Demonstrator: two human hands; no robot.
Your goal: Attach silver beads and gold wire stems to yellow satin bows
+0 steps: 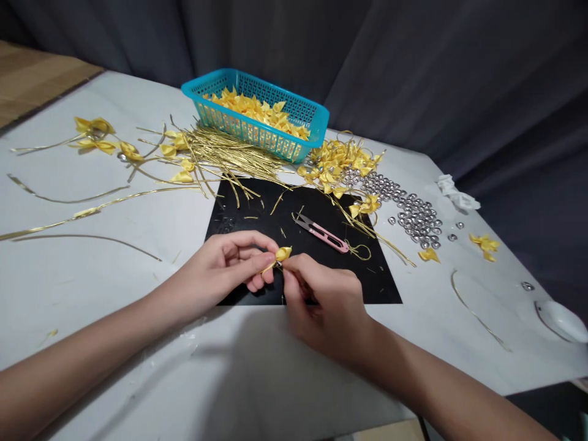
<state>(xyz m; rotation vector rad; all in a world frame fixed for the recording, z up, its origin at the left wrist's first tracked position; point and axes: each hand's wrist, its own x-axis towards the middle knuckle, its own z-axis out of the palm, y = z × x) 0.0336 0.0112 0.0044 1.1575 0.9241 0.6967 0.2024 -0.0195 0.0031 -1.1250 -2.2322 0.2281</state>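
Over the front of a black mat (381, 278), my left hand (239, 260) pinches a small yellow ribbon flower (283, 252) between thumb and forefinger. My right hand (324, 294) is closed at the flower's right side, its thumb and forefinger pressed together against it. A dark or silvery bit shows under the petals, too small to name. Behind my hands on the mat lie pink-handled thread snips (321, 233) with a loop of gold cord (362, 251) by the handle end.
A blue plastic basket (257, 116) of yellow ribbon pieces stands at the back. Gold cords (234, 153) are heaped before it. Silver beads (418, 217) and yellow flowers (344, 158) lie to the right. A white rounded object (563, 321) sits at the right edge.
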